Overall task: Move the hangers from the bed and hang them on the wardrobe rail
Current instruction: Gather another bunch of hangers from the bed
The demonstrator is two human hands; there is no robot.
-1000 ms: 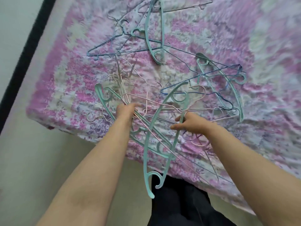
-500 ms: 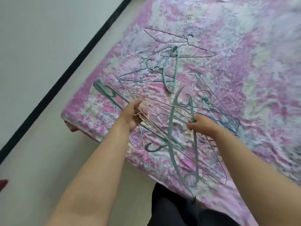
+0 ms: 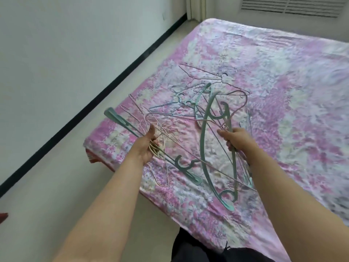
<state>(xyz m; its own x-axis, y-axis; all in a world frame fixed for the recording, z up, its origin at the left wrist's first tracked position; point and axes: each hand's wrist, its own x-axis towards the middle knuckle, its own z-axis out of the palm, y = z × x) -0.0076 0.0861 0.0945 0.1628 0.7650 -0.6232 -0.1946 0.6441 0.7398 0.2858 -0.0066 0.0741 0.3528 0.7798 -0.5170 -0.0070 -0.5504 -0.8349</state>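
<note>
Hangers, teal plastic and thin pink wire, hang in two tangled bunches over the pink floral bed [image 3: 264,76]: left hand [image 3: 146,146] fingers grip one bunch [image 3: 151,138], right hand [image 3: 237,138] fingers clutch the other [image 3: 213,129]. More hangers on the bed [image 3: 204,86] lie just beyond, nearer the right hand.

teal hangers [image 3: 204,148]: matt plastic | bedspread [image 3: 273,82]: crinkled cloth
</note>
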